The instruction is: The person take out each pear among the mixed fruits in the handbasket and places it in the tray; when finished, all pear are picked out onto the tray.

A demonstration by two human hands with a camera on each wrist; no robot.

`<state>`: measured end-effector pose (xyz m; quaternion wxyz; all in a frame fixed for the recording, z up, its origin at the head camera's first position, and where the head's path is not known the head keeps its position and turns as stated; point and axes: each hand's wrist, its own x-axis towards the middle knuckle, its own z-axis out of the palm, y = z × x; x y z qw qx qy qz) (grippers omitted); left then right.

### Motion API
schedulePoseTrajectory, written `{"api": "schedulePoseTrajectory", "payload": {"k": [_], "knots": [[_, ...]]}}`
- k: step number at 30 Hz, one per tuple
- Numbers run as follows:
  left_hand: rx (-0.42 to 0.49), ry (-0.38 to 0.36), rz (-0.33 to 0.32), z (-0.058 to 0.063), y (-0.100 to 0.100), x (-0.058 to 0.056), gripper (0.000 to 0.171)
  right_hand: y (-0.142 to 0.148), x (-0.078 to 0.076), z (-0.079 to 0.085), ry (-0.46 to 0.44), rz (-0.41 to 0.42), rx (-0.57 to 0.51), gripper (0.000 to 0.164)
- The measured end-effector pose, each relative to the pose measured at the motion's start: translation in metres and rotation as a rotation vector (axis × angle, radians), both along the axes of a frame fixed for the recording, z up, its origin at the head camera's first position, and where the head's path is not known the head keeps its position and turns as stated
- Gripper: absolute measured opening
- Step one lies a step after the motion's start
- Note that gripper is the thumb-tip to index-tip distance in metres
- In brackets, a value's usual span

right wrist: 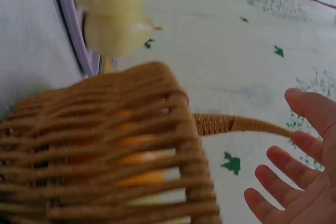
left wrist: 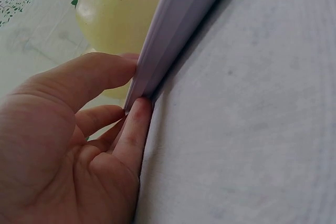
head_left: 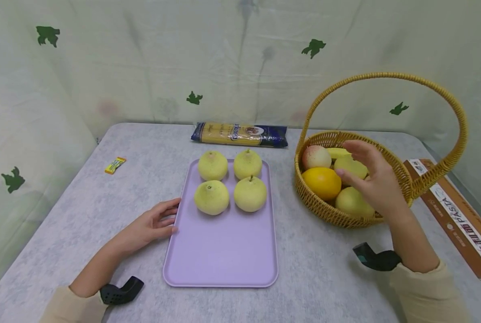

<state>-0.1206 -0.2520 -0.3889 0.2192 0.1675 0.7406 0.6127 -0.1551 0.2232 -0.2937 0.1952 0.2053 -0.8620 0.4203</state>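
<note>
Beige sleeves (head_left: 430, 291) lie nearest the head camera; my right hand (head_left: 375, 179), nearer than my left hand (head_left: 153, 224), hovers over the round golden-brown wicker basket (head_left: 313, 204), a pale-green rounded fruit (head_left: 350, 164) below its thumb and forefinger. Left-wrist view: relaxed fingers (left wrist: 136, 132) touch the flat lilac tray's rim (left wrist: 163, 35). Right-wrist view: fingers spread, holding nothing.

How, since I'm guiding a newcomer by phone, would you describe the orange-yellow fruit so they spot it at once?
Look right of the lilac tray for the wicker basket with the arched handle. Inside, at its front left, the orange-yellow fruit sits in front of the pink-speckled fruit. Its deep colour sets it apart from the paler fruit beside it.
</note>
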Motion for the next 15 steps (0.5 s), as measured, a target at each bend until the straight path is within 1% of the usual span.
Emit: {"api": "schedulePoseTrajectory", "payload": {"k": [4, 7, 11, 15], "knots": [[-0.001, -0.001, 0.001, 0.001, 0.0, 0.0, 0.073, 0.016, -0.009, -0.005, -0.078, -0.092, -0.013, 0.054], [0.004, 0.002, 0.0, 0.001, 0.001, 0.0, 0.072, 0.027, -0.016, -0.01, -0.148, -0.132, -0.032, 0.056], [-0.003, 0.003, 0.001, 0.001, 0.001, 0.0, 0.072, 0.036, -0.023, -0.016, -0.222, -0.161, -0.038, 0.06], [-0.018, 0.011, 0.004, 0.0, 0.0, 0.0, 0.073, 0.042, -0.027, -0.021, -0.257, -0.158, -0.034, 0.062]]}}
